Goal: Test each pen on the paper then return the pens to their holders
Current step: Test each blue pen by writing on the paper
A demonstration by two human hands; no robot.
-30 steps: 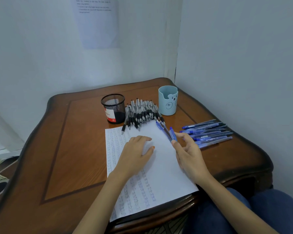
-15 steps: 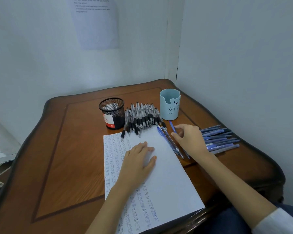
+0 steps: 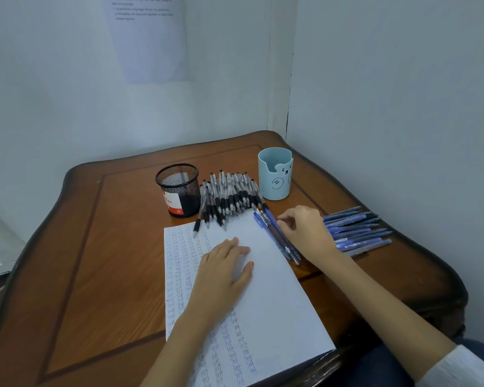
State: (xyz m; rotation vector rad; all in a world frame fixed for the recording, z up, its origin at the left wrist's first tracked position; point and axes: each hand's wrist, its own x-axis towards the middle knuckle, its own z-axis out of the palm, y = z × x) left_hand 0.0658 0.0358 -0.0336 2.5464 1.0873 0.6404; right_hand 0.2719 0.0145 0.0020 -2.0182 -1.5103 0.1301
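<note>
Paper [image 3: 277, 297] lies on the wooden table [image 3: 109, 247], its left part filled with columns of handwritten test marks. We note the left hand [image 3: 224, 272] flat on the sheet, fingers straight and pressing it down. The right hand [image 3: 305, 233] is at a few loose blue pens [image 3: 274, 233] lying slantwise along the paper's right edge. Its fingers are curled with the tips at these pens, and we cannot tell whether they pinch one. Right of that hand, a row of blue pens [image 3: 355, 230] lies on the table. At the paper's far edge, black pens [image 3: 229, 196] lie packed side by side. They sit between a black mesh holder [image 3: 179, 188] on the left and a pale blue bear cup [image 3: 274, 177] on the right. We also log a printed sheet [image 3: 148, 37] on the far wall
</note>
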